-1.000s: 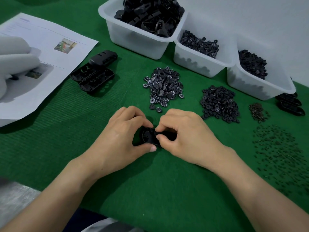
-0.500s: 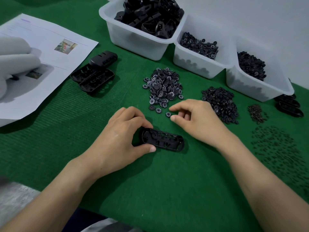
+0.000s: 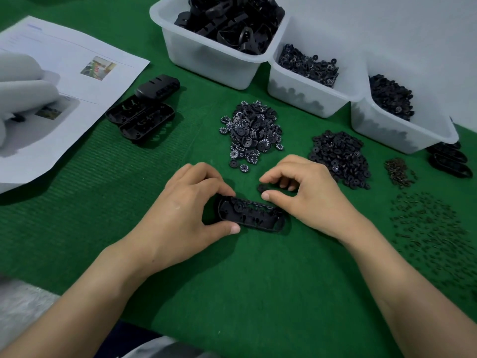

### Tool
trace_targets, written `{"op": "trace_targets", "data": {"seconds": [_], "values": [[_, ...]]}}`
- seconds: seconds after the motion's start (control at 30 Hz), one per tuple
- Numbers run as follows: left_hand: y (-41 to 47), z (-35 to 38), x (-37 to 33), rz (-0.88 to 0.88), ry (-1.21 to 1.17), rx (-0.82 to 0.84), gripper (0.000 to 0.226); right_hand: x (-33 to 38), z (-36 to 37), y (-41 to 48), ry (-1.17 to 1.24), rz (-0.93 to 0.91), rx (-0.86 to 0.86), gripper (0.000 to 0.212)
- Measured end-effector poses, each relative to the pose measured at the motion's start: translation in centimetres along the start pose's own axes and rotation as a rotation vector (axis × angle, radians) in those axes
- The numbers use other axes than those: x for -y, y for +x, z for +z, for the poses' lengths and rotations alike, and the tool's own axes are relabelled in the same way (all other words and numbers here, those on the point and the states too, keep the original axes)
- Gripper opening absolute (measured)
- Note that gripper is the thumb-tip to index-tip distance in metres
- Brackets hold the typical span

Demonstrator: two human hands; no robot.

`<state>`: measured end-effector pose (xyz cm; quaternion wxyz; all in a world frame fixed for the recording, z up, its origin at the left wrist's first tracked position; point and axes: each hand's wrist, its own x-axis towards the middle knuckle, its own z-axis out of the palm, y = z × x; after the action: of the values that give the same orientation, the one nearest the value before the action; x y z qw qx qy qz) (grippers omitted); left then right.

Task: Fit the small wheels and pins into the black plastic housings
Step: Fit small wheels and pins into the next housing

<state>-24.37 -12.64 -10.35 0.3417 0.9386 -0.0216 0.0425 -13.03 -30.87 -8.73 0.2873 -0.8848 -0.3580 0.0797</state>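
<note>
right hand (image 3: 309, 192) came back from the pile (image 3: 251, 130) pinching a small wheel (image 3: 262, 188). left hand (image 3: 188, 210) kept gripping the housing (image 3: 251, 215); fitting looked next.

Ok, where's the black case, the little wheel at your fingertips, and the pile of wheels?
black case (image 3: 254, 217), head view, middle of its open inside.
little wheel (image 3: 262, 188), head view, its dark round face.
pile of wheels (image 3: 251, 130), head view, centre of the heap.

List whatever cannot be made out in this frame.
Head view only.
- Wheel: mostly covered by the right hand.
- Housing: left end hidden under the left hand.
- Pins: too small to distinguish.
- Largest bin: cut off by top edge.
- Paper: text blurred.
</note>
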Motion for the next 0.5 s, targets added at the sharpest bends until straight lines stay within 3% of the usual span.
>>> {"op": "trace_targets", "data": {"seconds": [0.33, 0.5], "values": [[0.0, 0.0, 0.0, -0.001, -0.002, 0.002, 0.044, 0.8, -0.4, -0.9, 0.156, -0.078, 0.048, 0.011], [0.1, 0.0, 0.1, 0.003, 0.011, 0.000, 0.044, 1.6, -0.2, -1.3, 0.068, -0.184, 0.114, 0.014]]}}
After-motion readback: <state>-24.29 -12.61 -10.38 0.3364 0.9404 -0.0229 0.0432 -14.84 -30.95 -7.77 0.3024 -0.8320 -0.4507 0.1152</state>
